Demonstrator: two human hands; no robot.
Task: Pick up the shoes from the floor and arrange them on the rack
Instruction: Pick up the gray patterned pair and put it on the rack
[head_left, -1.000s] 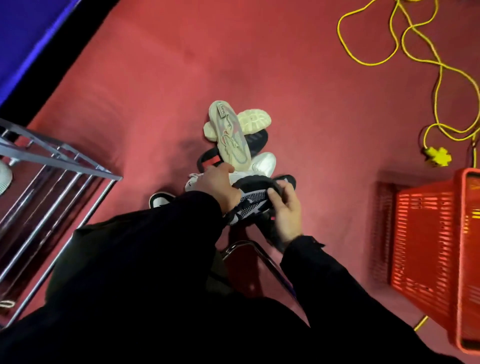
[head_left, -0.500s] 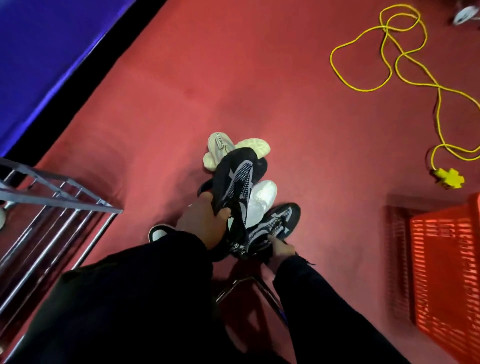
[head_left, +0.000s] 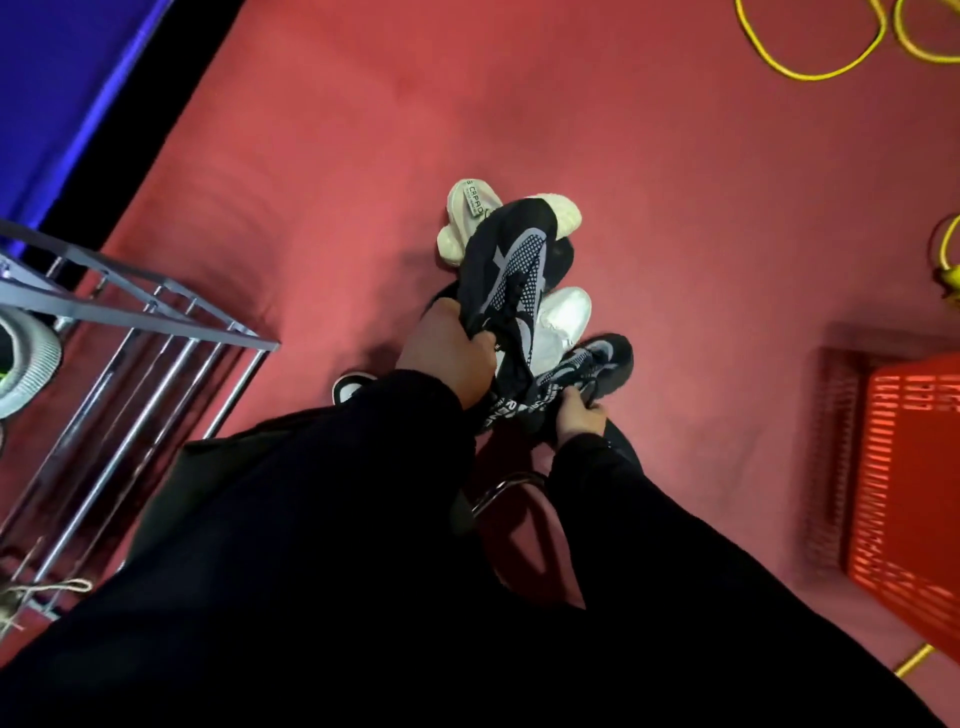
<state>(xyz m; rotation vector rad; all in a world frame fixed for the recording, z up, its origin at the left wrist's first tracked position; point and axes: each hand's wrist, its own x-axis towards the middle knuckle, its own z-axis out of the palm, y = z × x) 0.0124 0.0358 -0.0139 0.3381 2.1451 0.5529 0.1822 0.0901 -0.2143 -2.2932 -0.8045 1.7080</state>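
Note:
My left hand (head_left: 447, 358) grips a black-and-grey mesh sneaker (head_left: 511, 270) by its collar, lifted above a pile of shoes on the red carpet. My right hand (head_left: 579, 415) holds the heel of the matching black sneaker (head_left: 597, 361), which lies low beside the pile. Under them lie a cream sneaker (head_left: 470, 208), partly covered, and a white shoe (head_left: 563, 319). A black-and-white shoe (head_left: 348, 384) peeks out by my left sleeve. The metal shoe rack (head_left: 156, 332) stands at the left, with a grey-white shoe (head_left: 26, 364) on it at the frame edge.
A red plastic basket (head_left: 909, 493) stands on the right. A yellow cable (head_left: 810, 67) loops across the carpet at the top right. A chrome chair leg (head_left: 506, 488) curves between my arms. A blue wall (head_left: 57, 88) runs along the far left.
One second ago both hands held one black sneaker low over the pile. My left hand has since lifted it, and my right hand has taken the second black sneaker. The view has shifted slightly.

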